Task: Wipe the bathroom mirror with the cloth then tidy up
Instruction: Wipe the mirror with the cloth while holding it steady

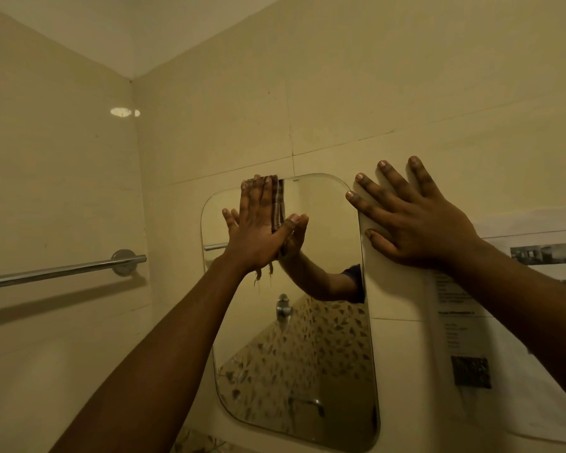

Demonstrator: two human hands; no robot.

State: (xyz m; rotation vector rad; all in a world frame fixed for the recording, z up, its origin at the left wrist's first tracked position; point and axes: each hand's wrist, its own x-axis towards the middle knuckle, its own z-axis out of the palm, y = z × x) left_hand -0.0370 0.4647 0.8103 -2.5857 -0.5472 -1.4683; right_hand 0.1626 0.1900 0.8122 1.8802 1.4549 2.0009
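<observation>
Your left hand (258,230) presses the checked cloth (277,204) flat against the mirror (307,338) near its top edge, fingers straight. Your right hand (415,220) rests spread and empty on the wall tile (389,289) just beside it.

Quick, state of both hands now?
Left hand: open, pressing the checked brown cloth on the frameless rounded mirror.
Right hand: open, flat on the cream tiled wall.

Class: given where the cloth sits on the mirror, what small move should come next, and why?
Probably slide the left hand, pressing the cloth flat, rightward along the top of the mirror: the cloth sits at the top left corner, and most glass lies right and below.
</observation>
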